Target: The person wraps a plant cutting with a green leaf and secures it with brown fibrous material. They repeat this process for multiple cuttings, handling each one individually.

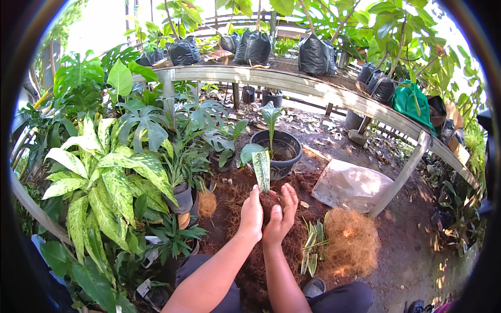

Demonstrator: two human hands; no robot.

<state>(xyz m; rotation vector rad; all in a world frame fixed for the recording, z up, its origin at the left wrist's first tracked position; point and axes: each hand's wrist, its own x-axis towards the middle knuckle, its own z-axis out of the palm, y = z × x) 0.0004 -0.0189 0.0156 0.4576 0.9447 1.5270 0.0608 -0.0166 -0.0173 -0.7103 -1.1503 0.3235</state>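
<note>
My left hand [251, 214] and my right hand [282, 216] are cupped around a ball of brown soil or coir [269, 200], one on each side. A mottled green-and-white leaf cutting [261, 171] stands upright out of the top of the ball. Just beyond my hands is a black plastic pot [291, 150] with a broad-leaved green plant [271, 119] at it. Loose dark coir [254, 258] lies under my forearms. Right of my hands are several yellow-edged leaf cuttings [313, 242] on the ground, beside a mound of orange-brown coconut fibre [351, 242].
A pale plastic sack [352, 183] lies beyond the fibre mound, near a bench leg [403, 174]. The long bench [250, 73] curves across the back, holding black-bagged plants [253, 47] and a green bag [413, 102]. Dense potted foliage [113, 176] crowds the left.
</note>
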